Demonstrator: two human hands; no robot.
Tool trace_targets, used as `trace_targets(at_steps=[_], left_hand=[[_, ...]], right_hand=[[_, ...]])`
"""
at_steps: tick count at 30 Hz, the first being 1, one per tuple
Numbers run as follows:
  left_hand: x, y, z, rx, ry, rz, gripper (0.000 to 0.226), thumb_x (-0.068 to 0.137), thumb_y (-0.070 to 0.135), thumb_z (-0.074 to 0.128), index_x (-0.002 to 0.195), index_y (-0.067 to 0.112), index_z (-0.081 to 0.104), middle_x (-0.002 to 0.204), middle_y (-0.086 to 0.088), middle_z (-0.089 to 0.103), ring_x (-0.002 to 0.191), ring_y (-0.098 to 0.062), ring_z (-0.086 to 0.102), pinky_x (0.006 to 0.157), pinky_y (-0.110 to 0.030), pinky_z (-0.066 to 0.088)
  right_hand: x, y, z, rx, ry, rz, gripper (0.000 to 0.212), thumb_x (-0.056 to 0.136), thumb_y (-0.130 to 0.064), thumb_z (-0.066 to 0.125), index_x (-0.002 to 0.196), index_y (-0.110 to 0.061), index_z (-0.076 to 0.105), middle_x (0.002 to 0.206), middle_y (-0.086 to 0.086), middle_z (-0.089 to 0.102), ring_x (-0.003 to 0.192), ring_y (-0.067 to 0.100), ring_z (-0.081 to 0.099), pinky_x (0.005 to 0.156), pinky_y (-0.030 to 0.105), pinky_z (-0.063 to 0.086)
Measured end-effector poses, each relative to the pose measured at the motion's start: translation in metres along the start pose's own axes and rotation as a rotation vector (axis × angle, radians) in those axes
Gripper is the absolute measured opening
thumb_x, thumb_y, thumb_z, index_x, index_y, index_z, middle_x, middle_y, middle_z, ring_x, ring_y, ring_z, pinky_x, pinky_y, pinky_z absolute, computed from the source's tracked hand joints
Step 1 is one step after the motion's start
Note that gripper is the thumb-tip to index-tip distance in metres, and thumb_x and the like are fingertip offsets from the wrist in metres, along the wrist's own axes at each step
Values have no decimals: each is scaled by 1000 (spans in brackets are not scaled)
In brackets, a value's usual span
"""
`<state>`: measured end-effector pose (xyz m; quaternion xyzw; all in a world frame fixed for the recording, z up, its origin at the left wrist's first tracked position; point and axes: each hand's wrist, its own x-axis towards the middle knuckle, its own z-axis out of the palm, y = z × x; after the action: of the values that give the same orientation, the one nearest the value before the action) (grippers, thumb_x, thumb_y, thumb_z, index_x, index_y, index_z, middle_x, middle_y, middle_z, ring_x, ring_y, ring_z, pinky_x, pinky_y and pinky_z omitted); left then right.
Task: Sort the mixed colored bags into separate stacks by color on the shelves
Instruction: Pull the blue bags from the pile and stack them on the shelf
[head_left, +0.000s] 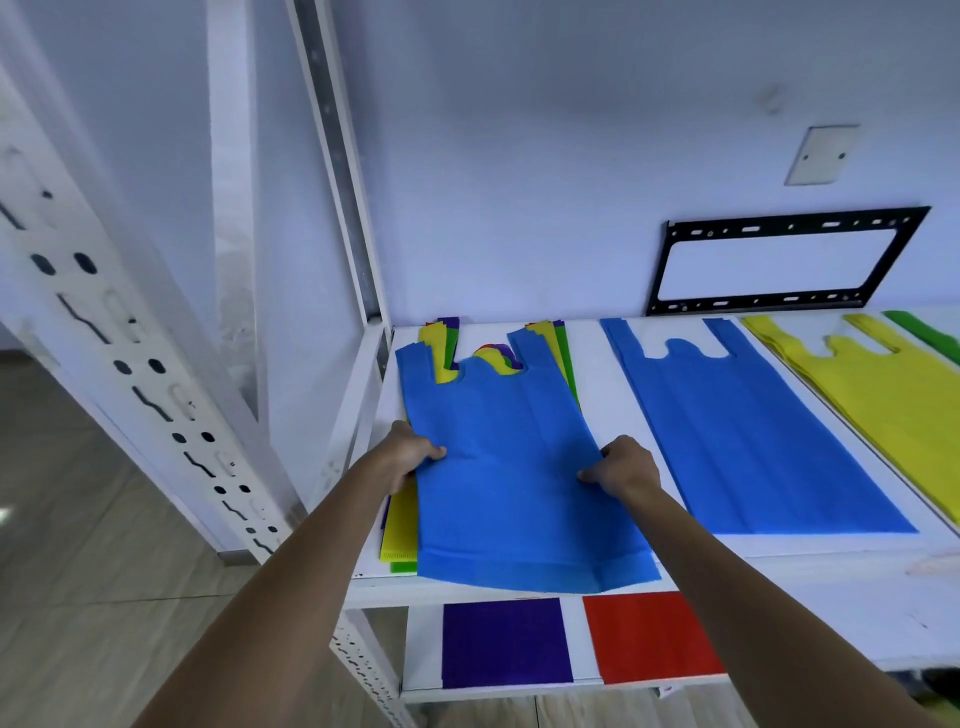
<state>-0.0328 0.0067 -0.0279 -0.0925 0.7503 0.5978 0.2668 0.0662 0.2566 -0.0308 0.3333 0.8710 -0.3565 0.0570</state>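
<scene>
- Top blue bag (509, 467): lies on the mixed stack (400, 535) at the upper shelf's (597, 374) left end.
- Left hand (410, 457): grip pinching the bag's left edge.
- Right hand (623, 467): grip pinching its right edge.
- Blue stack (753, 431), yellow stack (883, 395): to the right.
- Purple bags (504, 644), red bags (649, 634): lower shelf.

Both arms extended forward. Left hand (410, 457) and right hand (626, 467) level, apart, fingers curled, pinching.

Mixed stack (447, 358) mostly hidden beneath top blue bag (509, 467); green bag (930, 332) cut off at shelf's right end.
</scene>
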Motion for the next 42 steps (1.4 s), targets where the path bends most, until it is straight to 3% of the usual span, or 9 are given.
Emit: trace_targets(at_steps=[4, 8, 13, 20, 23, 29, 33, 38, 42], left_hand=[[-9, -1, 6, -47, 96, 34, 49, 82, 3, 70, 123, -2, 43, 120, -11, 59, 110, -30, 60, 97, -46, 51], [-13, -6, 11, -79, 48, 11, 42, 88, 8, 65, 127, -4, 55, 128, -17, 61, 106, -32, 61, 92, -42, 50], [-22, -6, 23, 21, 52, -22, 38, 92, 4, 58, 129, -2, 53, 131, -18, 59, 114, -35, 59, 96, -45, 49], [-30, 40, 33, 98, 120, 3, 40, 86, 11, 66, 121, -7, 58, 119, -19, 64, 86, -33, 63, 83, -39, 52], [-40, 78, 51, 100, 101, -6, 23, 88, 18, 66, 101, 0, 61, 86, -13, 65, 64, -23, 56, 57, -30, 46], [-38, 184, 115, -55, -13, 92, 17, 91, 14, 53, 75, 9, 54, 54, -7, 65, 36, -14, 61, 43, -20, 51], [-44, 262, 164, -205, -96, 310, 14, 93, 10, 48, 83, 11, 58, 54, -1, 69, 45, -12, 66, 47, -20, 54], [-45, 302, 218, -377, -156, 656, 32, 92, 5, 52, 120, 21, 53, 115, -4, 67, 91, -18, 70, 71, -31, 58], [-31, 264, 259, -365, -162, 638, 41, 93, 8, 55, 130, 25, 46, 122, -1, 62, 103, -20, 66, 75, -34, 58]], right_hand=[[-6, 1, -4, 105, -28, -39, 21, 78, -17, 71, 69, -7, 54, 69, 7, 56, 62, 22, 53, 56, 27, 42], [-15, 1, -14, 446, -230, 32, 23, 88, -18, 63, 102, 0, 60, 104, 16, 66, 94, 33, 64, 79, 38, 53], [-21, 8, -28, 465, -432, 41, 31, 91, -20, 59, 116, -3, 60, 106, 12, 69, 92, 28, 67, 77, 37, 56], [-14, 18, -75, 662, -390, -60, 18, 89, -11, 62, 106, -5, 66, 86, 8, 70, 68, 20, 68, 55, 25, 56], [-4, 19, -114, 669, -438, -30, 9, 90, -17, 63, 94, -10, 66, 80, 7, 69, 52, 14, 67, 46, 21, 53], [30, 0, -227, 702, -380, -42, 28, 93, -14, 48, 65, -12, 52, 36, -3, 55, 28, 5, 51, 34, 12, 41], [49, -18, -304, 910, -307, -223, 31, 99, -9, 39, 69, -10, 49, 36, -3, 57, 32, 3, 56, 41, 13, 50], [64, 2, -366, 913, -140, -461, 24, 97, -6, 43, 96, -23, 60, 82, -1, 71, 66, 12, 68, 53, 22, 56], [88, 58, -363, 890, -132, -432, 24, 96, -9, 47, 110, -25, 59, 98, -2, 68, 83, 16, 67, 65, 29, 56]])
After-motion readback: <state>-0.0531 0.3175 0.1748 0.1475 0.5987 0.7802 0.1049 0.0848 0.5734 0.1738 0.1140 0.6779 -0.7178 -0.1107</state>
